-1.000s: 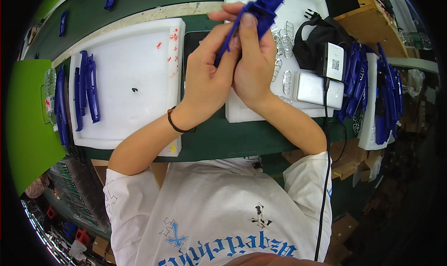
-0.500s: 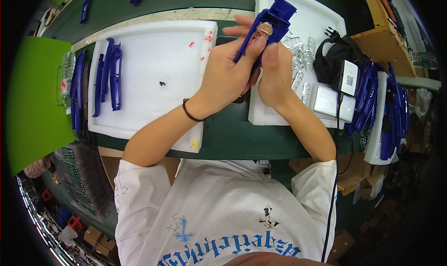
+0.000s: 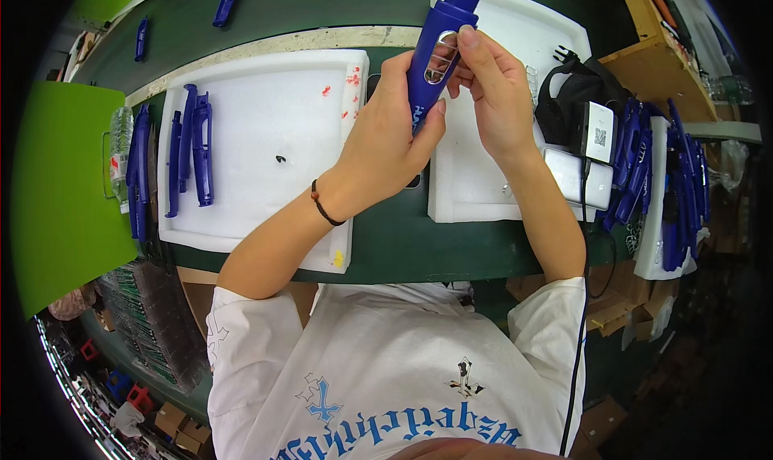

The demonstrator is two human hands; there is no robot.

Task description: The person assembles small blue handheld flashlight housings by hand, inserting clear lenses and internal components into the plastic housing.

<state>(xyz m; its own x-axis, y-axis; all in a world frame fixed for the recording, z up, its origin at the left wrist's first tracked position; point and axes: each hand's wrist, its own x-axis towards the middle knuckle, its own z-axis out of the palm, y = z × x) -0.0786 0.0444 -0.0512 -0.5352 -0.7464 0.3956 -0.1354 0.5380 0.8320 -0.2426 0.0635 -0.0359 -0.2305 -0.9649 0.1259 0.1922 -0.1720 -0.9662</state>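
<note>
Across the middle of the view, the green desk (image 3: 386,255) is stretching out, carrying a white foam tray (image 3: 250,154) toward ten o'clock and a second white tray (image 3: 467,190) between one and two o'clock. Toward twelve o'clock, the left hand (image 3: 382,134) is grasping a blue casing (image 3: 425,43), its fingers wrapping the lower end from the casing's six to eight o'clock. The right hand (image 3: 499,98) is touching it with the thumb at its two o'clock, while the other fingers are curling near four o'clock; whether they are gripping, I cannot tell. The casing is tilting toward one o'clock. Three blue shells (image 3: 203,150) are lying at the first tray's nine o'clock side. A clear oval window piece (image 3: 441,58) is sitting in the casing's opening, just beside the right thumb.
</note>
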